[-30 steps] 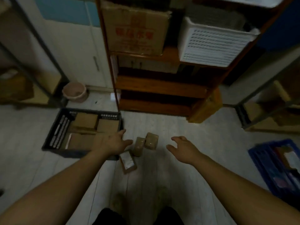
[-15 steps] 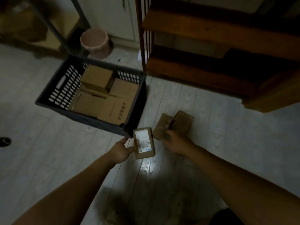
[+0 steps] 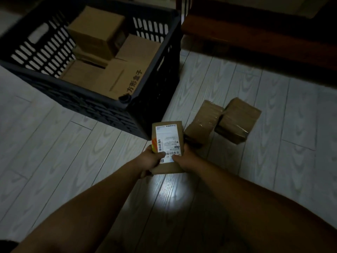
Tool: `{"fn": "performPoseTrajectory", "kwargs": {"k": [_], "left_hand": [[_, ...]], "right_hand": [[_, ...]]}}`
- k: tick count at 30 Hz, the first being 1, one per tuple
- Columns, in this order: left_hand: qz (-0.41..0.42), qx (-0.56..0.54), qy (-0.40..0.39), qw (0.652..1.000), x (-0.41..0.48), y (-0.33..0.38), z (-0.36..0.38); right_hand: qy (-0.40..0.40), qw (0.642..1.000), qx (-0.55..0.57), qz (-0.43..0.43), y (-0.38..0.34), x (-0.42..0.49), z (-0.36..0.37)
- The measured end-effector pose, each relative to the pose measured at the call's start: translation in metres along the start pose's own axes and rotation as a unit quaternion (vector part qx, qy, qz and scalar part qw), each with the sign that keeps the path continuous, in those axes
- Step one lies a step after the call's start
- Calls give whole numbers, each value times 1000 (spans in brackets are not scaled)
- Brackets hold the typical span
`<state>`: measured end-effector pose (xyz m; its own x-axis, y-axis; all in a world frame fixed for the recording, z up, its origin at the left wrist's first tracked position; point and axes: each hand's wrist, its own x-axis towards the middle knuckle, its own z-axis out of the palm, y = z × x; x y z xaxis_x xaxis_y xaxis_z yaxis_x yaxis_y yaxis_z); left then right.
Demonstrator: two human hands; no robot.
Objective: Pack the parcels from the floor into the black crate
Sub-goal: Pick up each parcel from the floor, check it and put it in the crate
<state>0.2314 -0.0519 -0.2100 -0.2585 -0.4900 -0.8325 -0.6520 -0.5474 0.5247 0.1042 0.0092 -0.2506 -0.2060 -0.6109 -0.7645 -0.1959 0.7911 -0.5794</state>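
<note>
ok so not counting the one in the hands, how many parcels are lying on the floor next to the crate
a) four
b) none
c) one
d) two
d: one taped parcel and a second taped parcel lie on the floor right of the black crate, while the left hand and right hand hold the labelled parcel.

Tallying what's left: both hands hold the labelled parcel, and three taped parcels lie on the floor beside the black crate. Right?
Two, not three: the head view shows the nearer taped parcel and the farther taped parcel beside the black crate. The left hand and right hand do hold the labelled parcel.
</note>
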Motion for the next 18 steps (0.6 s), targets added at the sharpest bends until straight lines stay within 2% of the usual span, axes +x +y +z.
{"fn": "performPoseTrajectory", "kwargs": {"k": [3, 7, 9, 13, 18], "left_hand": [[23, -6, 10, 1000, -10, 8, 1], [8, -5, -15, 1000, -64, 31, -9], [14, -22, -27, 999, -106, 52, -12], [87, -35, -46, 995, -206, 110, -22], [124, 13, -12, 992, -333, 196, -59]], "right_hand": [[33, 999, 16, -2, -10, -16, -2], [31, 999, 28, 8, -38, -81, -27], [40, 998, 42, 15, -60, -130, -42], [62, 997, 51, 7, -119, -233, -77], [108, 992, 68, -6, -208, -359, -112]]}}
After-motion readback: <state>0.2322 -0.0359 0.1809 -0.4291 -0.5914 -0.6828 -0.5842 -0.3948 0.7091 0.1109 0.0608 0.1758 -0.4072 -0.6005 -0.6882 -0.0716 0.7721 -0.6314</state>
